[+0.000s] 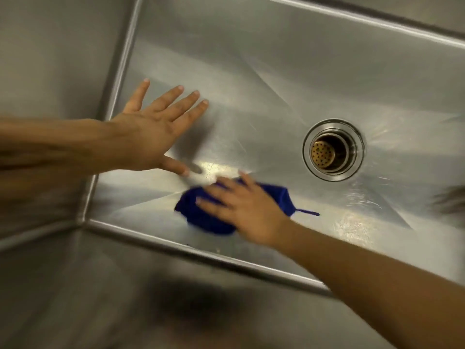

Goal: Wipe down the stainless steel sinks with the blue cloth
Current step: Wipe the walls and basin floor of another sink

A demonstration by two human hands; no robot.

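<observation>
the right hand [241,210] lies flat on the blue cloth [201,215], fingers spread and straight, pressing it onto the floor of the stainless steel sink [276,71] near the front wall. the cloth is bunched under the palm, its long side running left to right, a thin tag trailing to the right. the left hand [153,132] is open with splayed fingers just above it, holding nothing. the drain [333,149] lies to the right, past the right hand, so that hand is the one placed to sweep toward it.
</observation>
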